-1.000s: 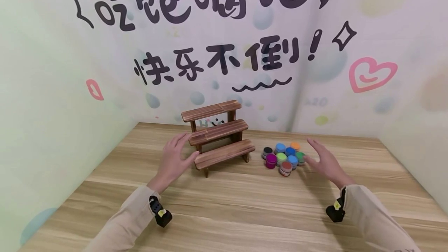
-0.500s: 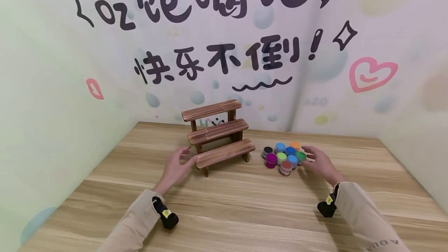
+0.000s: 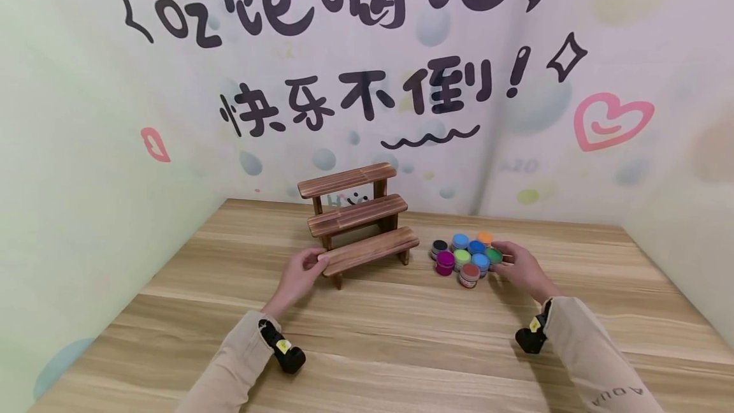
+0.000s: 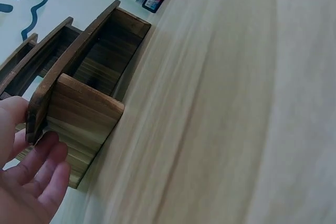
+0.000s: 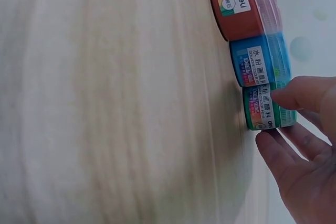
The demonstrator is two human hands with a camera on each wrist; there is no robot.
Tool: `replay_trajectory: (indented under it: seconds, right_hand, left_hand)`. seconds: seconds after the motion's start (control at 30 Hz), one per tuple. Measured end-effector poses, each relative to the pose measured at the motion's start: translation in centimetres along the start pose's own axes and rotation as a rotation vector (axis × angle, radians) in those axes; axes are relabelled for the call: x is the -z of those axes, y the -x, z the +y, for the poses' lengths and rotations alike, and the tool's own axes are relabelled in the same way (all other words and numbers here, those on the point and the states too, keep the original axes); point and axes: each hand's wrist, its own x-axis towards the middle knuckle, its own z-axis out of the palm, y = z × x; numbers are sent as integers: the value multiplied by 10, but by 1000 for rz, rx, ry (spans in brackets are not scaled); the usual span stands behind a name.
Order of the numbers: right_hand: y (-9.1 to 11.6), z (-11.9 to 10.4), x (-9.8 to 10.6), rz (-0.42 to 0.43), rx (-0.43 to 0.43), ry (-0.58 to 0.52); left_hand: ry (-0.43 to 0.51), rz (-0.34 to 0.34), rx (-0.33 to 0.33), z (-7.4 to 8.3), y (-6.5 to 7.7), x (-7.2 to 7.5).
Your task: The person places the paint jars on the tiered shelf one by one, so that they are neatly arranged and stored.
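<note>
A three-tier wooden display stand (image 3: 367,252) stands on the table toward the back. My left hand (image 3: 298,279) grips the left end of its lowest step, the thumb over the top and the fingers beneath, as the left wrist view shows. To the stand's right, several small paint jars are bunched together. At their right side my right hand (image 3: 522,269) holds a green paint jar (image 5: 260,107) between thumb and fingers. That jar remains beside a blue paint jar (image 5: 257,61), with a reddish-brown paint jar (image 5: 239,11) beyond it.
Other jars in the cluster include a purple jar (image 3: 445,262), a black jar (image 3: 439,248) and an orange jar (image 3: 484,238). A printed cloth backdrop (image 3: 355,113) rises behind the wood-grain table (image 3: 401,343), and pale walls flank both sides.
My left hand has moved right and down to the stand's lowest step and taken hold of it. My right hand has moved left and closed around the green paint jar.
</note>
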Motion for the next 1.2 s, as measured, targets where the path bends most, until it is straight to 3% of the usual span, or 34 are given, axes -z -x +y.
replay_trajectory:
  seconds: [0.2,0.4,0.67,1.0,1.2]
  right_hand:
    - [-2,-1,-3,15,-9,2]
    - [-3,0,-4,25,-25,5]
    - [0,4,0,57,-33,32]
    - [14,-10,22,122,92,130]
    - [13,-28,26,118,158,129]
  left_hand:
    - [99,12,69,-1,-1,-1]
    - [141,28,130,-2,-1,-3]
    - [188,31,146,2,1,-3]
    - [182,39,134,6,1,-7]
    - [174,47,150,5,1,-5]
